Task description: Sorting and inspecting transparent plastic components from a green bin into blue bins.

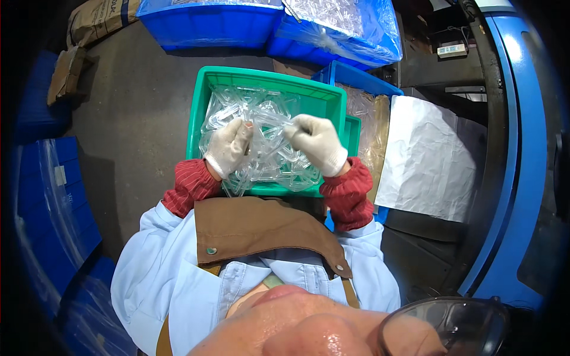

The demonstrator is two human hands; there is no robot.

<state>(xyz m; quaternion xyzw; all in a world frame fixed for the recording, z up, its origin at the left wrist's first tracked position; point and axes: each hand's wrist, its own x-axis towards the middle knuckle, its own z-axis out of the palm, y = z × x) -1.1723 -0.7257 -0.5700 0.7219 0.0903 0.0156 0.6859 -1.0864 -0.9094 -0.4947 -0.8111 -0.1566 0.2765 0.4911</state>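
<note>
My left hand (228, 147), in a white glove with a bare fingertip showing, is closed on a clear plastic piece (268, 117). My right hand (317, 141), also gloved, pinches the same piece's other side, its fingers curled in. That piece spans the gap between my hands; its exact shape is hard to make out against the others. Just below lies a heap of similar clear plastic pieces (270, 160), filling the left and middle of a green bin (267, 76). Both hands are over this bin, with red sleeve cuffs at the wrists.
Blue bins (214, 26) lined with film and holding clear pieces stand beyond. At right are another blue bin (362, 83), a white sheet (427, 160) and a blue machine frame (504, 148). Stacked blue crates (56, 196) and a brown sack (101, 21) are at left.
</note>
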